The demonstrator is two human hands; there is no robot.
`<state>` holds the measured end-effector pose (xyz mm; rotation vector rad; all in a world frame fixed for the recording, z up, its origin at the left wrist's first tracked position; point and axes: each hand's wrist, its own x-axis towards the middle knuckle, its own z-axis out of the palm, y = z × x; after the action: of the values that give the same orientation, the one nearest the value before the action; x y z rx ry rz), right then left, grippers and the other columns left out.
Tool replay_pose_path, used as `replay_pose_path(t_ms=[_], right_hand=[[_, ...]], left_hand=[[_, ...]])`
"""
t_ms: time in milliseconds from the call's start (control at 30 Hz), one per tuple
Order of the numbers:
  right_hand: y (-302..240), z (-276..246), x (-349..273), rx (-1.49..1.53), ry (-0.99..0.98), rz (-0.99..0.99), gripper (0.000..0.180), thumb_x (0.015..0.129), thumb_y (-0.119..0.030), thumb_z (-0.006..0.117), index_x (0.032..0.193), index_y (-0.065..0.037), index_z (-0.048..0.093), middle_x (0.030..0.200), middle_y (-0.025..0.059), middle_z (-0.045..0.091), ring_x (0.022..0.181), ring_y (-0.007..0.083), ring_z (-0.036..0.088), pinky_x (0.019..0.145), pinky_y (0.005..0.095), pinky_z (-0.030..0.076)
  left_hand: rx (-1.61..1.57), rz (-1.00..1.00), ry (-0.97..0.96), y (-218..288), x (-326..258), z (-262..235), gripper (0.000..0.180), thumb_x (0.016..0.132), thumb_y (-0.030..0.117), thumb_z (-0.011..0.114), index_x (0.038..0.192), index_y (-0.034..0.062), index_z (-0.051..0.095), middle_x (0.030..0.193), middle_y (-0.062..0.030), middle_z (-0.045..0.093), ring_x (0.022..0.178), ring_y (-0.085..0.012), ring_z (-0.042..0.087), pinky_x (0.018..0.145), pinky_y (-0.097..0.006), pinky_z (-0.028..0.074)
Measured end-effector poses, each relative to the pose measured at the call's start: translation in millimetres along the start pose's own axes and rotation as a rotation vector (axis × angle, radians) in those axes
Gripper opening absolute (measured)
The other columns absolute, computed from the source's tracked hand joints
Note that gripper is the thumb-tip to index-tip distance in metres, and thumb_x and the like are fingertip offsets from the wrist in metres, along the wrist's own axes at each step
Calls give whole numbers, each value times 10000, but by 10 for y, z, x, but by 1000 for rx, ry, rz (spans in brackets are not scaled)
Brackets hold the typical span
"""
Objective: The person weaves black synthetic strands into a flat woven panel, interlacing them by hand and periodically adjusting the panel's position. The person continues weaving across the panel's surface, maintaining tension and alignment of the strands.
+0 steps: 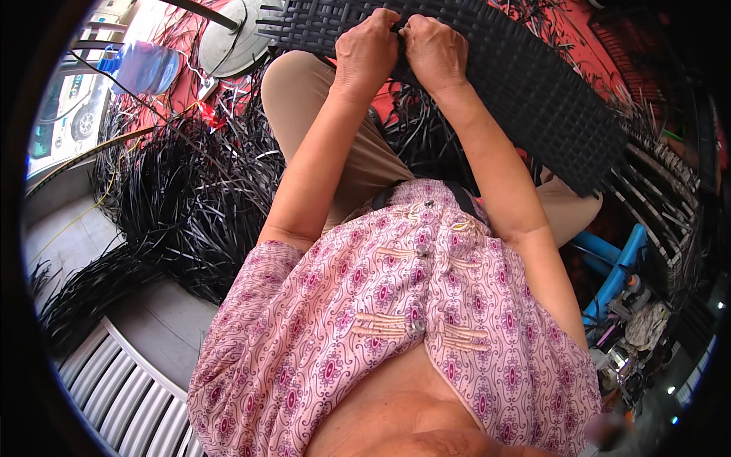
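Observation:
Across my knees lies a long black woven panel (525,84), made of flat plastic strips in a basket weave. Its loose strip ends stick out at the far left. My left hand (367,49) is closed, its fingers bent, near the left part of the panel. Close beside it, my right hand (435,52) is also closed, its fingertips pointing toward those of the left. Both hands sit over the panel's near edge. A little dark material shows between the fingertips, but the fingers hide what they pinch.
Heaps of loose black strips (190,167) spread over the red ground at my left. Beyond them are a clear blue-tinted water bottle (148,67) and a round grey base (232,38) with a pole. A slatted bench (129,388) stands lower left, a blue frame (620,266) at right.

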<state>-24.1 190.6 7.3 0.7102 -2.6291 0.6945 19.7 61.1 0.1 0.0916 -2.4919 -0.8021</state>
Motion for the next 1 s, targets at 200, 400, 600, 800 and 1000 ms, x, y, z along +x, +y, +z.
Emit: replay_pose_path(t_ms=[200, 400, 600, 800, 1000], right_hand=[[21, 0, 11, 33, 1, 6, 204, 925, -262, 669, 856, -71, 675, 851, 145, 723, 801, 358, 714, 712, 477, 575], [18, 64, 31, -5, 16, 6, 212, 917, -267, 678, 883, -58, 686, 843, 146, 722, 799, 365, 713, 716, 475, 576], [-73, -122, -95, 165, 20, -50, 268, 820, -170, 777, 1047, -64, 684, 1039, 131, 694, 960, 335, 685, 819, 437, 565], [50, 21, -177, 296, 265, -152, 515, 738, -103, 818, 1212, -85, 618, 1205, 110, 620, 1125, 324, 599, 972, 419, 517], [159, 168, -214, 399, 284, -173, 518, 779, -109, 796, 1257, -91, 597, 1210, 110, 613, 1133, 319, 598, 989, 411, 508]], left_hand=[[-434, -305, -103, -82, 133, -31, 323, 826, 27, 740, 1140, 18, 665, 924, -80, 740, 772, -117, 715, 666, -267, 592], [-646, -293, -134, -336, 211, 52, 293, 840, 37, 740, 1119, -13, 664, 921, -58, 731, 783, -106, 691, 653, -245, 568], [-682, -397, -104, -559, 198, 83, 279, 838, 42, 754, 1105, 16, 679, 915, -33, 723, 792, -89, 653, 687, -232, 534], [-916, -591, -30, -899, 236, -252, 232, 830, 50, 776, 1041, 47, 681, 792, 21, 661, 611, -40, 535, 538, -192, 393], [-1051, -549, 65, -1235, 329, -682, 201, 843, 56, 782, 1012, 56, 673, 813, 14, 667, 633, -41, 550, 534, -194, 398]])
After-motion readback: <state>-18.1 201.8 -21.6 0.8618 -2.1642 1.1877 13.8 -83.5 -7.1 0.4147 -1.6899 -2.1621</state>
